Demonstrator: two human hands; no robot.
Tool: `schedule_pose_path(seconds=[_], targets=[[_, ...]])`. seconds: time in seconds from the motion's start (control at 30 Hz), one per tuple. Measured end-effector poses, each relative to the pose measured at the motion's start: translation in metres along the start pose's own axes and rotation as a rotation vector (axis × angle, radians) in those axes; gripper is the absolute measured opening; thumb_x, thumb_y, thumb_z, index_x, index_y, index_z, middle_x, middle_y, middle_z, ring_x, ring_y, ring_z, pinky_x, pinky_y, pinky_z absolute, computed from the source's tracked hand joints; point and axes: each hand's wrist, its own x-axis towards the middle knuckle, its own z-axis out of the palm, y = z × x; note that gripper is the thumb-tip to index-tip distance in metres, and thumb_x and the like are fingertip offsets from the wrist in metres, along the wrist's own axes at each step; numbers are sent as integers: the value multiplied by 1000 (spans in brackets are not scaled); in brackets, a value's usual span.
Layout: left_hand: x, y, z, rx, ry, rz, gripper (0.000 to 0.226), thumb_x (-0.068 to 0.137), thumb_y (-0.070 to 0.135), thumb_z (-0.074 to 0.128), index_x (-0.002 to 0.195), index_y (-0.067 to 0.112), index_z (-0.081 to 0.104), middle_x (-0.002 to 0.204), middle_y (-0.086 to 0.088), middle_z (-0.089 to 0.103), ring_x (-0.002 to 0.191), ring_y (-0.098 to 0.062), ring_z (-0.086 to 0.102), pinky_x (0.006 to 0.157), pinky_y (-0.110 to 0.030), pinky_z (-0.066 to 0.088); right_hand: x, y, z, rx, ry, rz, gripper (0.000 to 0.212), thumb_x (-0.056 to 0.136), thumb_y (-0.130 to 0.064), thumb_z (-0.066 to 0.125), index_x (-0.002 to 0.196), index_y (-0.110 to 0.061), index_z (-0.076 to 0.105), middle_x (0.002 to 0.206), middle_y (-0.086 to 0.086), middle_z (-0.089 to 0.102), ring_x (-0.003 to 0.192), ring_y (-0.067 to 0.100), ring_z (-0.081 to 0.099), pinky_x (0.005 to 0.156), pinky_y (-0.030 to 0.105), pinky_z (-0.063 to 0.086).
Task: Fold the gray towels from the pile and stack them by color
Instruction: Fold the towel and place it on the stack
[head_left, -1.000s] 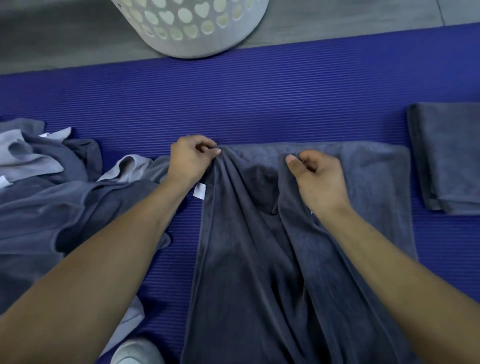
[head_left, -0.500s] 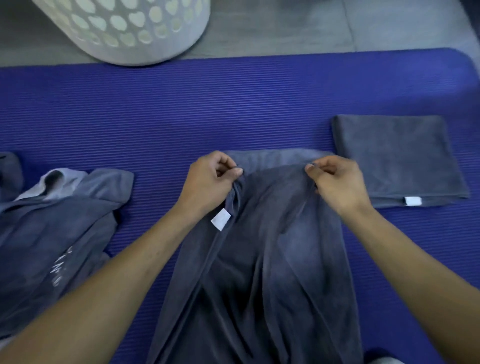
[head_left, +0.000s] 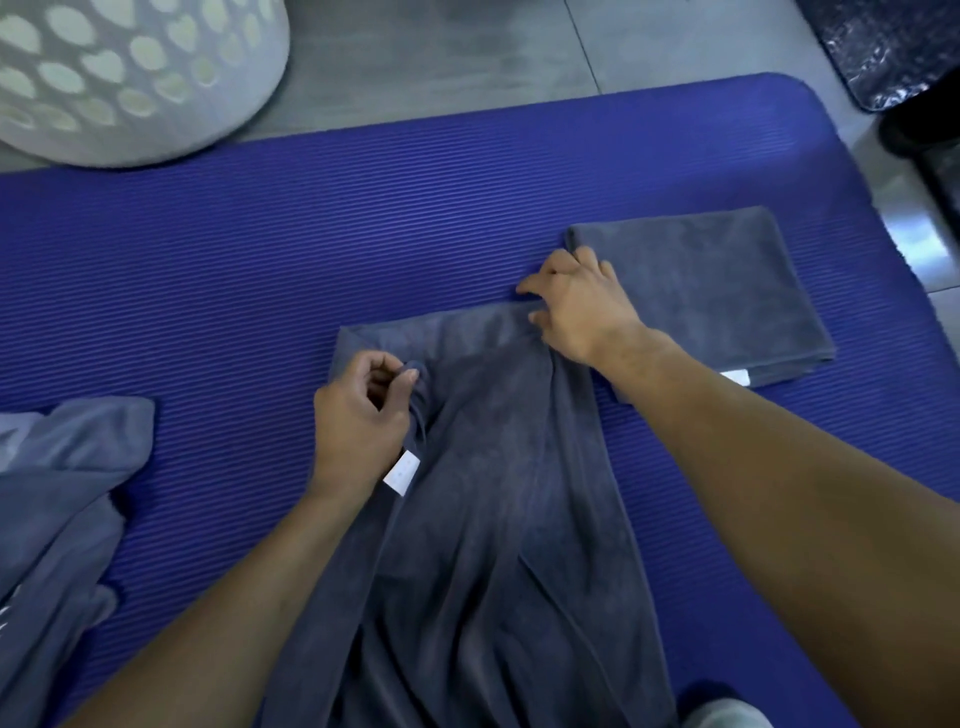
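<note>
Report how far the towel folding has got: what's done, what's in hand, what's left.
Done: one folded dark gray towel lies flat on the blue mat, right of the work area. In hand: another dark gray towel is being folded; the left hand pinches its upper edge, the right hand grips its far right corner. Left: the unfolded pile at the left edge, plus stacking.

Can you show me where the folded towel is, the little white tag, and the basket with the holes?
folded towel (head_left: 706, 291): head view, middle of its top face.
white tag (head_left: 401, 472): head view, centre of the label.
laundry basket (head_left: 156, 83): head view, its perforated side wall.
</note>
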Motion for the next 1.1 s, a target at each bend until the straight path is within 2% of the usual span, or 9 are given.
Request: schedule_pose_path(seconds=[0.13,0.23,0.37,0.53,0.63,0.77,0.9,1.03,1.1], targets=[[-1,-3,-1,-9,24,10,19,88,15,72,80,27,59,72,14,64,63,2,59,63,-16,48,-1,11,-5,256,39,7,7,95,-20,59,99,-21,65,108,0,56,112,23,43,98,32,34],[-1,-3,-2,-5,21,13,16,88,15,72,81,24,60,73,15,64,64,3,59,63,-14,48,1,21,-10,358,-24,33,8,94,-24,62,102,-23,61,105,3,57,109,22,49,100,39,43],[-1,-3,-1,2,23,17,13,88,15,72,84,22,61,73,16,64,65,2,60,63,-13,48,-2,23,-4,183,-43,-36,37,91,-31,68,124,-18,58,117,2,58,116,22,48,103,35,36],[-1,-5,-1,7,11,8,9,88,17,71,86,19,63,74,16,63,66,3,60,63,-12,48,1,25,-3,252,-34,-2,12,91,-30,68,93,-23,59,102,-5,50,108,19,50,101,33,40],[-1,-4,-2,2,12,7,9,88,16,72,87,19,63,74,15,63,66,3,59,62,-12,48,1,29,-13,514,3,104,15,90,-30,71,88,-20,60,85,-4,60,81,11,58,77,24,51],[-2,-2,-1,-13,11,6,9,89,15,71,87,17,63,75,14,63,65,3,58,62,-10,46,-1,35,-16,696,108,243,17,84,-25,79,82,-18,63,65,-5,60,60,3,55,52,6,41],[-2,-3,0,-3,14,5,8,89,17,71,88,16,63,76,13,63,66,1,58,64,-14,48,-5,36,-6,914,158,321,14,86,-10,75,96,-15,66,75,-5,69,58,-2,61,60,15,51],[-2,-4,-1,1,14,11,8,89,17,71,88,17,63,76,14,63,66,2,58,65,-15,48,-23,34,-2,687,296,243,21,88,-15,72,109,-16,67,94,-4,66,82,2,61,71,0,44],[-1,-5,-1,-1,20,7,9,88,17,71,86,19,63,74,15,63,65,2,58,65,-17,49,-36,26,-1,632,302,184,15,89,-17,69,104,-15,69,90,-3,68,80,6,62,73,6,48]])
